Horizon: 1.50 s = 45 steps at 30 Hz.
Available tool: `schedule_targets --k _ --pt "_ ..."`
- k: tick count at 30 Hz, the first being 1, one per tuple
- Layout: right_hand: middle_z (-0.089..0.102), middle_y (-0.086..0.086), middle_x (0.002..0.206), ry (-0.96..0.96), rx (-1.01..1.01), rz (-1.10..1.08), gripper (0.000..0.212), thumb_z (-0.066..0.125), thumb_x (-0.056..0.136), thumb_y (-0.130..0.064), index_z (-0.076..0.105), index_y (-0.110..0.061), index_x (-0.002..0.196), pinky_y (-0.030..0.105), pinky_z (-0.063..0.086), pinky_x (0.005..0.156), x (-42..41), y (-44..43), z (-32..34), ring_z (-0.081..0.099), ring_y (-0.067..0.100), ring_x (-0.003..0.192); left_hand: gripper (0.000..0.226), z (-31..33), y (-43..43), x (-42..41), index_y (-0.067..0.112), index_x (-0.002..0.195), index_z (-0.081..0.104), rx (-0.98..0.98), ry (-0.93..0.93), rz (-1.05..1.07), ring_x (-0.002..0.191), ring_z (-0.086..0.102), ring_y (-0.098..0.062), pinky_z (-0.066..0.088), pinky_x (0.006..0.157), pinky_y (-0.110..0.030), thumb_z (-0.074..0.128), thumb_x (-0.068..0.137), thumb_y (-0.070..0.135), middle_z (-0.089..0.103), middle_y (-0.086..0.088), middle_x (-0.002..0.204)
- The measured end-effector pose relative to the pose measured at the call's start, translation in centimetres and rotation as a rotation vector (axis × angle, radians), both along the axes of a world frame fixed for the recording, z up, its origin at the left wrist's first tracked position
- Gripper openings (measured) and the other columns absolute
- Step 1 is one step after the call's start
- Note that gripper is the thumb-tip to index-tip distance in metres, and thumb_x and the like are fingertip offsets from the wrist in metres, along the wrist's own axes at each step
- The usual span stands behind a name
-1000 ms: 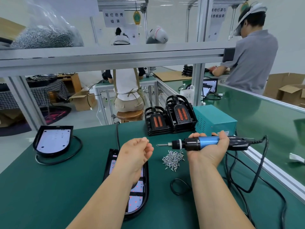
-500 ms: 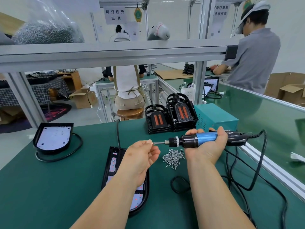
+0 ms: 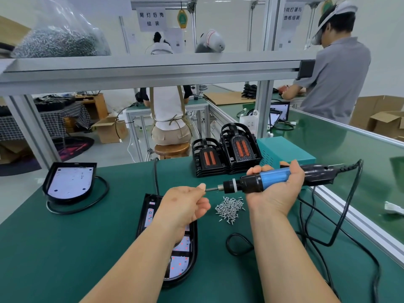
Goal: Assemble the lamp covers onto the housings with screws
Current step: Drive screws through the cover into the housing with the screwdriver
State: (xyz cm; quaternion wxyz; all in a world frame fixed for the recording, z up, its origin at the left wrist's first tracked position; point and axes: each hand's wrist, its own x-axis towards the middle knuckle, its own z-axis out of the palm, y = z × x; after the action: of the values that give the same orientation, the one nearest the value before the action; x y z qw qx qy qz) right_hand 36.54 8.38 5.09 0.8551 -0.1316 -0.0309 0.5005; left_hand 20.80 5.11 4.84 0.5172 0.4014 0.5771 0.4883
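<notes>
— Step?
— Loading a screw, likely: my left hand (image 3: 185, 204) pinches the bit (image 3: 213, 189) tip, right hand (image 3: 273, 194) grips the driver (image 3: 274, 179).
— Next?
— Down to the housing (image 3: 181, 262) below my left wrist, bit upright.

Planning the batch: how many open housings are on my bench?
2: the far-left housing and the centre housing under the left forearm. More may be hidden.

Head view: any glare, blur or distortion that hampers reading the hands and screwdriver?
Head view: even light with faint shadows; the wide-angle lens bows the aluminium beam; the neighbouring bench shows glossy reflections; left hand, right hand and screwdriver are sharp.
</notes>
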Motion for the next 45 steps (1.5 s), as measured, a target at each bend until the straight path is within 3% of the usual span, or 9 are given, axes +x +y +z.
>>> schedule_targets --k 3,6,9,13,17,19,23,32,45 --pt "0.046 0.002 0.056 0.025 -0.023 0.013 0.024 0.062 0.087 -0.036 0.047 -0.018 0.084 0.028 0.048 0.056 0.1 -0.1 -0.1 0.047 0.02 0.047 0.038 0.7 -0.2 -3.0 0.027 0.126 0.057 0.161 0.271 0.057 0.058 0.066 -0.003 0.052 0.057 -0.02 0.064 0.092 0.044 0.071 -0.004 0.081" --pt "0.046 0.001 0.058 0.012 -0.03 0.021 0.024 0.062 0.086 -0.037 0.047 -0.018 0.085 0.028 0.049 0.056 0.0 -0.1 0.0 0.048 0.02 0.048 0.056 0.5 -0.3 -8.3 0.029 0.141 0.049 0.229 0.45 0.301 0.097 0.067 -0.019 0.05 0.093 -0.038 0.061 0.091 0.051 0.068 -0.004 0.105" --pt "0.047 0.002 0.058 -0.045 0.004 0.04 0.021 0.061 0.087 -0.036 0.048 -0.019 0.084 0.029 0.049 0.058 -0.9 -0.4 0.4 0.048 0.021 0.049 0.073 -0.9 -1.8 -11.3 0.014 0.147 0.042 -0.042 0.275 0.188 0.124 0.056 -0.033 0.038 0.112 -0.05 0.067 0.088 0.05 0.055 -0.012 0.14" --pt "0.049 0.002 0.056 -0.125 0.062 0.118 0.02 0.058 0.09 -0.035 0.055 -0.02 0.076 0.028 0.048 0.056 -3.5 -0.9 1.0 0.049 0.02 0.047 0.055 -2.3 -3.4 -10.0 -0.002 0.119 0.066 -0.205 -0.092 -0.103 0.094 0.073 -0.035 0.058 0.084 -0.044 0.076 0.07 0.023 0.073 -0.023 0.109" --pt "0.046 0.002 0.053 -0.192 0.042 0.183 0.032 0.057 0.092 -0.032 0.062 -0.019 0.063 0.027 0.046 0.055 -6.1 -0.9 1.8 0.046 0.019 0.045 0.026 -2.9 -3.3 -9.3 -0.003 0.109 0.062 -0.209 -0.269 -0.108 0.071 0.073 -0.037 0.06 0.057 -0.045 0.061 0.084 -0.008 0.072 -0.031 0.097" --pt "0.043 0.003 0.056 -0.232 0.041 0.172 0.015 0.058 0.091 -0.028 0.053 -0.014 0.091 0.028 0.046 0.054 -7.4 -0.8 2.1 0.043 0.02 0.048 0.033 -3.2 -3.2 -9.5 0.003 0.115 0.06 -0.178 -0.292 -0.1 0.075 0.072 -0.038 0.061 0.063 -0.048 0.058 0.086 -0.013 0.071 -0.031 0.103" --pt "0.044 0.007 0.057 -0.294 0.048 0.149 0.034 0.062 0.086 -0.026 0.044 -0.013 0.112 0.031 0.048 0.055 -9.5 -0.2 2.4 0.045 0.023 0.049 0.04 -3.6 -2.9 -9.7 0.008 0.119 0.059 -0.142 -0.304 -0.126 0.078 0.072 -0.038 0.06 0.064 -0.046 0.057 0.086 -0.015 0.072 -0.028 0.103" --pt "0.051 0.007 0.05 -0.487 0.124 0.051 0.02 0.064 0.078 -0.024 0.052 -0.016 0.092 0.031 0.049 0.054 -11.9 0.7 2.2 0.052 0.025 0.043 0.041 -3.6 -2.7 -9.9 0.01 0.118 0.061 -0.114 -0.31 -0.157 0.087 0.071 -0.042 0.059 0.079 -0.057 0.058 0.086 -0.015 0.071 -0.028 0.107" --pt "0.048 0.013 0.056 -0.581 0.161 0.088 0.027 0.072 0.068 -0.03 0.055 -0.019 0.086 0.033 0.049 0.05 -12.7 1.1 2.5 0.049 0.027 0.048 0.041 -3.4 -2.9 -9.7 0.009 0.118 0.059 -0.104 -0.351 -0.17 0.083 0.069 -0.04 0.059 0.075 -0.056 0.056 0.087 -0.017 0.067 -0.031 0.11"
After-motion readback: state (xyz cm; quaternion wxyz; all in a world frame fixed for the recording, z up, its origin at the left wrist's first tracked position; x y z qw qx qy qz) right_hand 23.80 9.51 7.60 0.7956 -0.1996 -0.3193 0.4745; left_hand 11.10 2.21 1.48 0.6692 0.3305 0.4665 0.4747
